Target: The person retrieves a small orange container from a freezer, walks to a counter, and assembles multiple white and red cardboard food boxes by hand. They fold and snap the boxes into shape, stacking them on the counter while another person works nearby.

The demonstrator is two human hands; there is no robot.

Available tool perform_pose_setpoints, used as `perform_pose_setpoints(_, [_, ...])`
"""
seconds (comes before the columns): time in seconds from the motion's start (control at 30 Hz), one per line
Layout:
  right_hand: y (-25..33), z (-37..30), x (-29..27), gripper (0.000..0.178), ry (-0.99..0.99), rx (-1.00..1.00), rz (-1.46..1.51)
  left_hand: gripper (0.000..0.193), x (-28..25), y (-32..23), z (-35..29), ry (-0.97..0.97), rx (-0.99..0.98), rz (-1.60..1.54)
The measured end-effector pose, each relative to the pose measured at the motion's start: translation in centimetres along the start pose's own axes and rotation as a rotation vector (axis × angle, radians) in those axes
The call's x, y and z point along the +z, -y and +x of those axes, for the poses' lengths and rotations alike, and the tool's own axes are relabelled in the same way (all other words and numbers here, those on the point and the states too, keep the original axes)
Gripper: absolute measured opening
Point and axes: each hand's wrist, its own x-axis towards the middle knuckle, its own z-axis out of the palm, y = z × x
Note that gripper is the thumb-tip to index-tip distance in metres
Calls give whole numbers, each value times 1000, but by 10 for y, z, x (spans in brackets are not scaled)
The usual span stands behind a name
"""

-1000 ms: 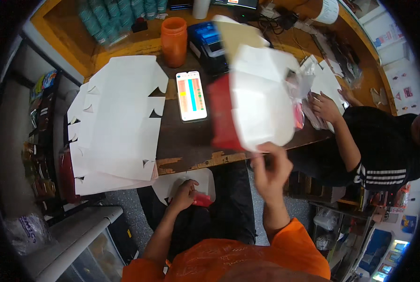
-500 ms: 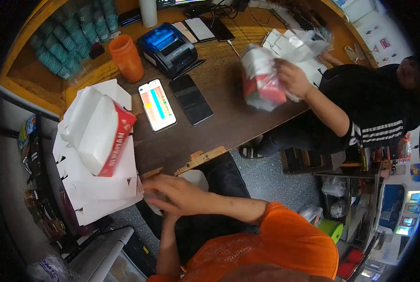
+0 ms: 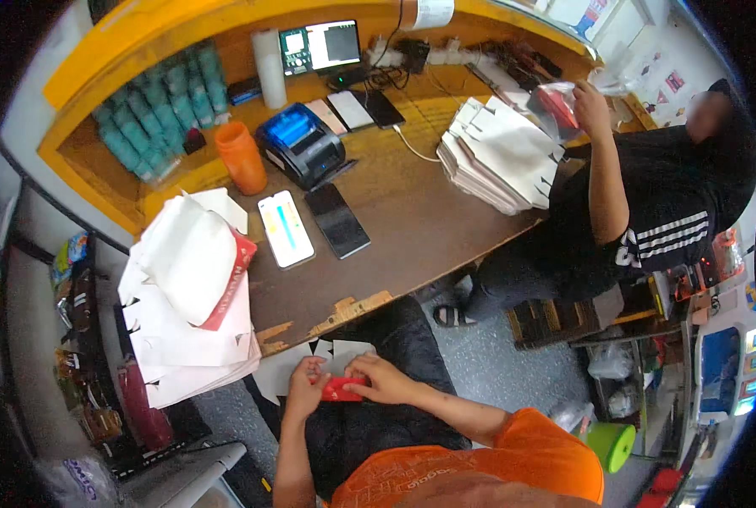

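Observation:
Over my lap I hold a red-and-white flat cardboard box blank (image 3: 344,389), its white flaps spread toward the table edge. My left hand (image 3: 304,386) grips its left side with bent fingers. My right hand (image 3: 384,380) pinches the red panel from the right, thumb and fingers close together. Up and left of my hands, a stack of flat white box blanks (image 3: 179,371) lies on the table's left end. On that stack rests a folded, open white-and-red box (image 3: 193,264).
On the brown table (image 3: 412,229) are a lit phone (image 3: 286,230), a dark phone (image 3: 337,222), a blue-black printer (image 3: 300,146), an orange jar (image 3: 241,159) and another stack of blanks (image 3: 501,157). At right, a co-worker's hand (image 3: 594,108) holds a red package (image 3: 556,108) in clear plastic.
My hands have moved right from beside the left stack to over my lap, with a blank now held between them. The co-worker's package has moved to the far right. My view has shifted.

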Motion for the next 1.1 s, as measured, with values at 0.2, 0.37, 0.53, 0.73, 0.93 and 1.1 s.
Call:
perform_pose_setpoints(0.2, [-31,-3,31,20,18,47,-22,34,8,14,-17,-20,59,82])
perform_pose_setpoints(0.37, [-28,-13,53,21,-182,-9,-99,30,10,7,-31,-51,81,186])
perform_pose_setpoints(0.53, [-28,-15,54,23,124,118,92,28,19,1,-33,-85,215,199])
perform_pose_setpoints(0.73, [-29,-9,45,26,-368,426,437,39,46,-53,-60,-312,526,445])
perform_pose_setpoints(0.93, [-68,-10,46,29,-187,365,392,101,56,-32,-54,-267,462,345])
perform_pose_setpoints(1.1, [-46,-10,20,43,-127,285,455,86,57,-28,-51,-82,435,366])
